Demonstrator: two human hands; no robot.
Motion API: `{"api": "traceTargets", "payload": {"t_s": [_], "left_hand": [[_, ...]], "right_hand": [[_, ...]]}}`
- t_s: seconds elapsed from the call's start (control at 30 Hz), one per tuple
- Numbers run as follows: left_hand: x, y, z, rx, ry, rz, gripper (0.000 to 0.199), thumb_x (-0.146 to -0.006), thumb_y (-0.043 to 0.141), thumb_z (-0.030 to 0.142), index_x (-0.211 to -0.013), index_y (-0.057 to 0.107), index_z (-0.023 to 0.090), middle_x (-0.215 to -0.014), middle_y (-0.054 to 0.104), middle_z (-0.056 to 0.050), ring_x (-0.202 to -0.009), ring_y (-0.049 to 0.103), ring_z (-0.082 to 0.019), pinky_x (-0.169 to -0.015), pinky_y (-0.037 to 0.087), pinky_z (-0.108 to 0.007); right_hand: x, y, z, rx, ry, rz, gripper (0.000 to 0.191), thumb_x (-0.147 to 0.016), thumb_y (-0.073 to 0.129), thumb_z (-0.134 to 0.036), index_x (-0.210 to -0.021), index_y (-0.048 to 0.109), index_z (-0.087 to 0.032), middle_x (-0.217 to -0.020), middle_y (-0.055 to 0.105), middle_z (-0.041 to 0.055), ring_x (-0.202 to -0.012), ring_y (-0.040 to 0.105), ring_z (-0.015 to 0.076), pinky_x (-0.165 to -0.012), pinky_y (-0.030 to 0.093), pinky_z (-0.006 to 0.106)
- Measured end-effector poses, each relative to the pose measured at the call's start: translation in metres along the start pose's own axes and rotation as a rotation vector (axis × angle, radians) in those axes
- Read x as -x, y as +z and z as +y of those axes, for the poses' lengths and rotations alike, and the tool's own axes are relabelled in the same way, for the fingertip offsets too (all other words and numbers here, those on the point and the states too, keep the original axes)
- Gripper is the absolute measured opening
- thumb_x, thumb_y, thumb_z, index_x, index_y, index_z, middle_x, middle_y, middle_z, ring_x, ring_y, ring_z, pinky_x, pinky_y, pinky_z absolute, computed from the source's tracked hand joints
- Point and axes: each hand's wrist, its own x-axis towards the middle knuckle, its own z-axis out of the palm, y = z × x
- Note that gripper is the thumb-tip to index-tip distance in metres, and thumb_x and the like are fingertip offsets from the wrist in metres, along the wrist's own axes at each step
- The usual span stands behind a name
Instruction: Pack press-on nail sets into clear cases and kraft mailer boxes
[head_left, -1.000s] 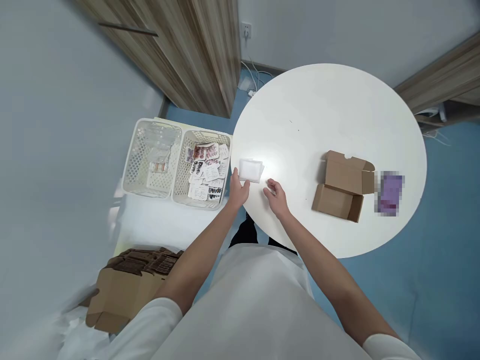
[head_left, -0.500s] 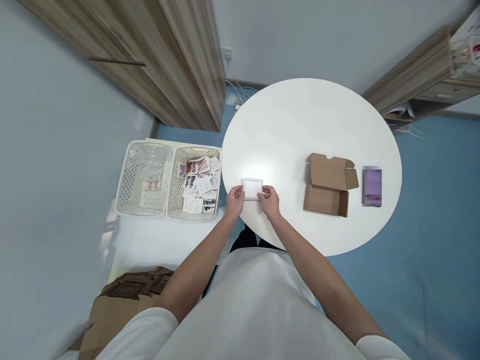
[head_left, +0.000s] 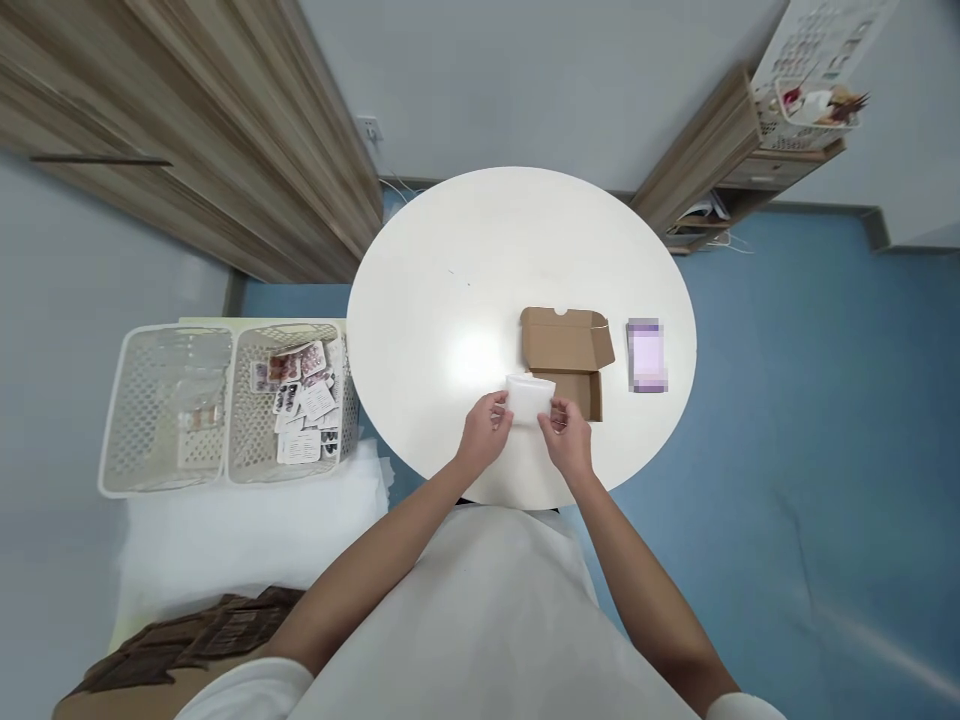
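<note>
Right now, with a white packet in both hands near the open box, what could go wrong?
The packet might slip or bend, as the left hand and right hand hold it by its sides. The right hand could nudge the box, which it partly overlaps in this view.

The cardboard box (head_left: 568, 358) looks matt, the white tabletop (head_left: 480, 255) smooth and glossy, the 2 baskets (head_left: 230, 405) plastic.
</note>
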Motion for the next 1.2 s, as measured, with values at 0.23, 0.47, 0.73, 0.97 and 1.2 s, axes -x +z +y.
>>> {"api": "traceTargets", "payload": {"t_s": [0.23,0.47,0.73,0.97,1.2], "left_hand": [[-0.017,0.062,0.018,-0.231,-0.011,-0.149,0.048,-0.076,0.051,0.023,-0.123,0.039,0.019,-0.110,0.055,-0.009,-0.091,0.056,-0.018,-0.080,0.048,-0.034],[-0.018,0.084,0.024,-0.560,-0.082,-0.157,0.045,-0.074,0.051,0.023,-0.116,0.043,0.011,-0.122,0.047,-0.017,-0.114,0.044,-0.028,-0.091,0.040,-0.042],[-0.034,0.063,0.038,-0.428,0.009,0.132,0.048,-0.078,0.048,0.039,-0.120,0.041,0.018,-0.129,0.041,-0.012,-0.122,0.034,-0.024,-0.098,0.033,-0.040],[-0.094,0.033,0.044,0.197,-0.453,0.082,0.068,-0.078,0.019,0.067,-0.116,0.046,0.017,-0.115,0.054,-0.013,-0.102,0.053,-0.023,-0.078,0.043,-0.035],[-0.088,0.026,0.049,0.212,-0.262,-0.021,0.071,-0.079,0.010,0.066,-0.113,0.052,0.020,-0.119,0.052,-0.008,-0.106,0.048,-0.021,-0.083,0.040,-0.034]], "right_hand": [[-0.043,-0.054,0.035,0.354,-0.075,-0.180,0.024,-0.077,0.044,-0.026,-0.100,0.047,-0.021,-0.089,0.059,0.0033,-0.074,0.055,0.0166,-0.068,0.045,0.032],[-0.058,-0.044,0.045,0.507,-0.159,-0.376,0.033,-0.073,0.048,-0.020,-0.106,0.045,-0.015,-0.102,0.052,0.0131,-0.088,0.054,0.0224,-0.070,0.044,0.034],[-0.072,-0.083,0.048,0.160,-0.259,-0.096,0.039,-0.077,0.046,-0.037,-0.114,0.045,-0.021,-0.116,0.047,0.0105,-0.108,0.043,0.0233,-0.086,0.039,0.039],[-0.146,-0.091,0.046,-0.339,0.293,-0.348,0.063,-0.074,0.024,-0.069,-0.110,0.051,-0.025,-0.112,0.054,0.0059,-0.090,0.051,0.0197,-0.072,0.042,0.033],[-0.152,-0.096,0.031,-0.251,0.016,-0.399,0.065,-0.078,0.013,-0.067,-0.112,0.053,-0.028,-0.107,0.056,0.0022,-0.084,0.050,0.0156,-0.071,0.042,0.029]]}}
